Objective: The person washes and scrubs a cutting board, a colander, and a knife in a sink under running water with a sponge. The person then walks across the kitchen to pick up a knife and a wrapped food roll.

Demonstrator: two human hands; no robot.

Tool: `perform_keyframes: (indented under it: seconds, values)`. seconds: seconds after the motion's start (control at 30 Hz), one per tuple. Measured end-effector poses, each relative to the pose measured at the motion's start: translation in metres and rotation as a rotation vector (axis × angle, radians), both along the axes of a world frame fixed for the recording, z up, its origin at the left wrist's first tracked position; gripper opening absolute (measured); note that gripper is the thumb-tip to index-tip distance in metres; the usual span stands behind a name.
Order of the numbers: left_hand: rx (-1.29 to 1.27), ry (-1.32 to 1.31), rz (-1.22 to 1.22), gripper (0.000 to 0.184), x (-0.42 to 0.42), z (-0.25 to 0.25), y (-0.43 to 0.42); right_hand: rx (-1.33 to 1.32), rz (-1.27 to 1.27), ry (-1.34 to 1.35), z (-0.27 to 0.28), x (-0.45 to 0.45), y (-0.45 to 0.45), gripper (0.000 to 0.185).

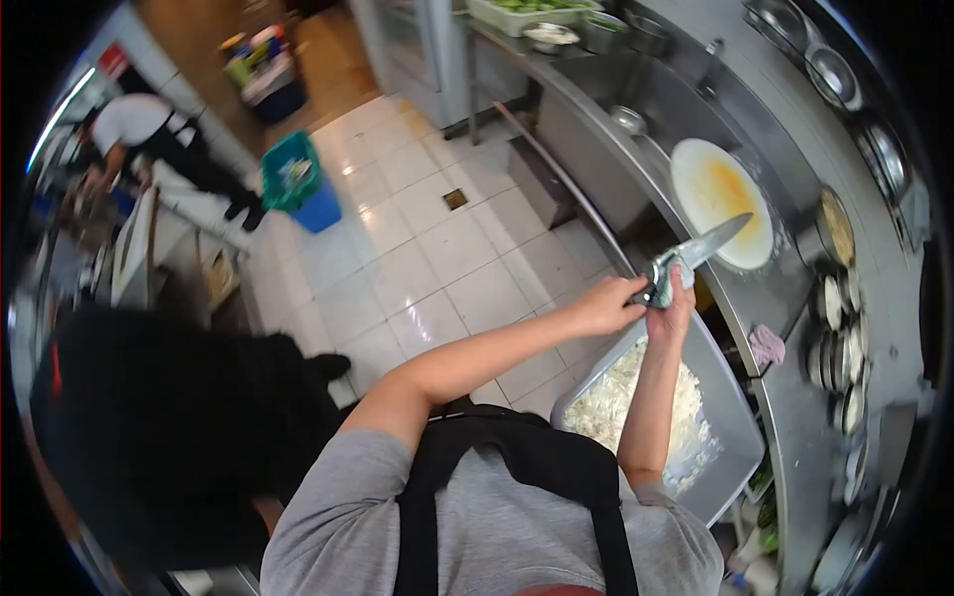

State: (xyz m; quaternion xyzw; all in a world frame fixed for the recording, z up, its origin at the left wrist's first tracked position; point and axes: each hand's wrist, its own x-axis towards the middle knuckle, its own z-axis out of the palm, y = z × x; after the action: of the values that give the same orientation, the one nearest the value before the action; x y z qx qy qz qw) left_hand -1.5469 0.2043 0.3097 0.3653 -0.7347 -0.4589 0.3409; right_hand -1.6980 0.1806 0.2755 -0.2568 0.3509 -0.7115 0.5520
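A large kitchen knife [717,238] points up and right, over the edge of a round white board [696,189] with an orange stain. My left hand [608,306] is closed at the handle end of the knife. Wrapped round the lower blade is a crumpled pale green-white cloth [668,282], and my right hand [673,310] grips it there. Some fingers are hidden behind the cloth and handle. Below my hands sits a grey tub [730,437] holding a white shredded food [626,402].
A steel counter with a sink [656,89] runs along the right, with pots [830,233] and a pink cloth [766,345]. One person in black [169,427] stands close on my left; another [149,129] works farther back. A blue-green bin [298,184] stands on the tiled floor.
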Motion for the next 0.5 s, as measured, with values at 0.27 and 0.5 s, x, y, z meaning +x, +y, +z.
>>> perform_keyframes:
  seconds: [0.27,0.5]
  values:
    - [-0.225,0.005,-0.071,0.048,0.005,0.006,-0.130,0.039,-0.244,-0.029,0.014,0.011,-0.108,0.029]
    - [-0.232,-0.121,-0.256,0.048,-0.011,0.013,-0.225,-0.070,-0.455,-0.091,0.029,-0.034,-0.216,0.023]
